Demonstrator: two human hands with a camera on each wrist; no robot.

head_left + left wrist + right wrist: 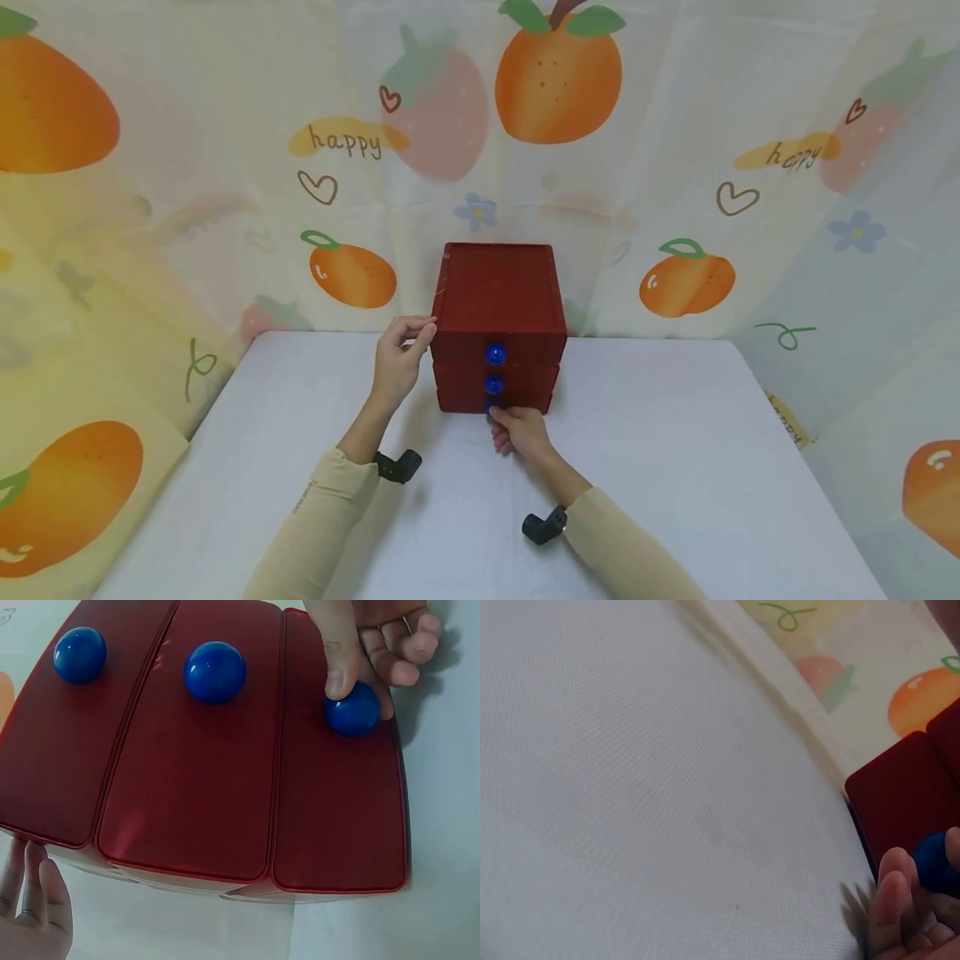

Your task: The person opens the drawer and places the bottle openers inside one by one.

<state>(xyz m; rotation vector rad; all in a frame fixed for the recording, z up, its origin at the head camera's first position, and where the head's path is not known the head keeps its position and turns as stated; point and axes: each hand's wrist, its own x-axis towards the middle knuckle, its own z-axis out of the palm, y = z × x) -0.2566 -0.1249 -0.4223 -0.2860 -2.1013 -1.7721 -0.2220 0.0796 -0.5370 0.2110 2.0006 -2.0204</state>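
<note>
A dark red box of three stacked drawers (498, 287) stands at the table's back edge, each drawer front bearing a round blue knob. The top knob (496, 355) and middle knob (494, 385) are untouched. My right hand (525, 429) pinches the bottom drawer's knob (352, 716) between thumb and forefinger, its other fingers loosely curled below. All three drawers look closed. Against the box's left side, near the upper front corner, the fingertips of my left hand (397, 358) rest with fingers fairly straight. In the right wrist view, the bottom knob (932, 862) is partly hidden by fingers.
A white cloth covers the table (660, 467). Behind and beside it hangs a fruit-printed curtain (555, 192), close to the box's back. Small black cameras (397, 467) sit on both wrists.
</note>
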